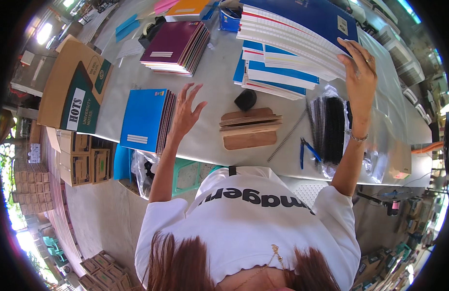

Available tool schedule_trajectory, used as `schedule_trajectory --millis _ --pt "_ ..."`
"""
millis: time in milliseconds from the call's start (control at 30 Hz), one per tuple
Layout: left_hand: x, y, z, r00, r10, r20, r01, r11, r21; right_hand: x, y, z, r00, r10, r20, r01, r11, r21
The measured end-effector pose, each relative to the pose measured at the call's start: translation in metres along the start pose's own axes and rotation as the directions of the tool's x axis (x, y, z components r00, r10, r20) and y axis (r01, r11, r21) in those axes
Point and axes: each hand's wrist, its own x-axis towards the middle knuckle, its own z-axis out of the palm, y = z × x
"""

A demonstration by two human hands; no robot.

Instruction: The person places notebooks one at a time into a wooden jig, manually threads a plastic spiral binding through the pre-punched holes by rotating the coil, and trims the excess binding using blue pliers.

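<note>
My left hand is open, fingers spread, just right of a stack of blue-covered spiral notebooks, holding nothing. At the far right, my right hand has its thumb and fingers at the near right corner of a tall, fanned stack of unbound pages with dark blue covers. It grips that corner; how much of the stack lies between the fingers is unclear. Under and in front of this stack lie bundles of pages with lighter blue covers. A bracelet circles my right wrist.
Wooden boards and a black rounded object lie mid-table. Nearer right are blue-handled pliers, a loose wire spiral and black spiral coils. Maroon notebooks stand farther left, with a cardboard box at the table's left edge.
</note>
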Motion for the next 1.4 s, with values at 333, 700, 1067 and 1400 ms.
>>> schedule_trajectory --millis 333,700,1067,1400 --pt "0.125 0.176 -0.029 0.788 0.520 -0.329 -0.555 0.832 -0.015 -0.005 -0.006 0.006 0.990 0.049 -0.129 -0.046 0.998 0.030" --pt "0.209 0.236 0.020 0.693 0.693 -0.198 -0.691 0.717 0.090 -0.052 -0.004 -0.015 0.938 0.270 -0.219 -0.274 0.962 0.012" --pt "0.253 0.242 -0.005 0.792 0.592 0.149 -0.580 0.806 -0.117 -0.240 -0.017 0.046 0.784 0.472 0.403 -0.548 0.831 0.092" --pt "0.266 0.246 -0.016 0.787 0.506 0.352 -0.477 0.862 -0.173 -0.329 -0.045 0.106 0.776 0.523 0.353 -0.528 0.844 -0.089"
